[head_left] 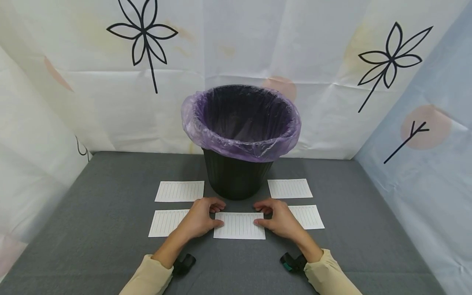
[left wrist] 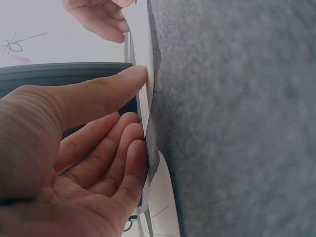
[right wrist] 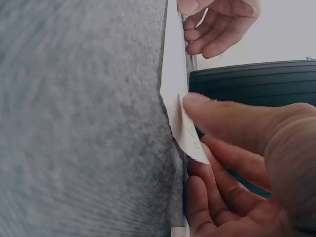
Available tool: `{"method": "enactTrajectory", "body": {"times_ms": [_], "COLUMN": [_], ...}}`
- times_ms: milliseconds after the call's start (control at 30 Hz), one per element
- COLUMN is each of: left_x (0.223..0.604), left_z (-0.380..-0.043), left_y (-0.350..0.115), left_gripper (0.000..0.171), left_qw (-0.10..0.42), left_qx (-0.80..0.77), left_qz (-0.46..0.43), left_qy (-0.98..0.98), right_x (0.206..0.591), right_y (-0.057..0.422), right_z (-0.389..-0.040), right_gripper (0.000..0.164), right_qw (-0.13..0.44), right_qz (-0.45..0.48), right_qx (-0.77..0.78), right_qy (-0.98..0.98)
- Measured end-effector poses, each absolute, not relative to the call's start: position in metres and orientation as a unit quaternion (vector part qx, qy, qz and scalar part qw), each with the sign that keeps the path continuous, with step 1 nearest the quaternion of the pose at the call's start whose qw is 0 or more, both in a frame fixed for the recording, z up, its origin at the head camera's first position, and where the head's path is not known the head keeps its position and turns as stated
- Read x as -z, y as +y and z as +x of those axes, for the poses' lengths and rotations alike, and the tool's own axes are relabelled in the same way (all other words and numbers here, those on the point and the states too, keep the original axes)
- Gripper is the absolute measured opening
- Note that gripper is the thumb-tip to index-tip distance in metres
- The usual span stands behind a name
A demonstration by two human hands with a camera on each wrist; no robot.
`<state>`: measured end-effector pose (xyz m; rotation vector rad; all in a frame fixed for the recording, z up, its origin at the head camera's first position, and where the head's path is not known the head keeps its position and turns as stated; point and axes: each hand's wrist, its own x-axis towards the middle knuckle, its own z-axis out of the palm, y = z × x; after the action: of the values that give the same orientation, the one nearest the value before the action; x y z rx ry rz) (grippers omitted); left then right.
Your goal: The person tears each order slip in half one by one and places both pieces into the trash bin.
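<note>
A white sheet of lined paper [head_left: 239, 226] lies at the middle of the grey table, below a black bin. My left hand [head_left: 202, 217] is at its left side; the thumb touches the paper, and the loosely curled fingers are beyond the upper left corner. At the right side, my right hand [head_left: 277, 217] touches the sheet with its thumb, fingers apart from the thumb. In the right wrist view that end of the paper [right wrist: 185, 123] bends up off the table. In the left wrist view the left thumb [left wrist: 108, 94] rests against the sheet.
The black bin [head_left: 236, 176] with a purple liner [head_left: 243, 149] stands behind the hands. Lined sheets lie at left [head_left: 180, 191] and right [head_left: 289, 188], with nearer sheets at left [head_left: 166, 223] and right [head_left: 307, 217] partly behind the hands. Patterned cloth walls surround the table.
</note>
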<state>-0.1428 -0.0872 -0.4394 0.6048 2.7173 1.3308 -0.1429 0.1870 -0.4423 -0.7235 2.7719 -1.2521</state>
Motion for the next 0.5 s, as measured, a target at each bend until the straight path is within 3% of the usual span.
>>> {"method": "enactTrajectory", "body": {"times_ms": [300, 500], "left_x": [0.4401, 0.4428], "left_z": [-0.1431, -0.1454], "left_y": [-0.0866, -0.0881], "left_gripper": [0.034, 0.029], "left_qw": [0.043, 0.045], "left_qx": [-0.430, -0.438], "left_qz": [0.208, 0.213], "left_qy": [0.877, 0.872], "right_x": [0.4423, 0.4405], "right_y": [0.1860, 0.1872], "right_z": [-0.1417, -0.1416], "right_gripper": [0.009, 0.004], "right_qw": [0.022, 0.021], "right_qz": [-0.228, -0.228], "right_qx": [0.407, 0.417], "right_qy": [0.884, 0.880]}}
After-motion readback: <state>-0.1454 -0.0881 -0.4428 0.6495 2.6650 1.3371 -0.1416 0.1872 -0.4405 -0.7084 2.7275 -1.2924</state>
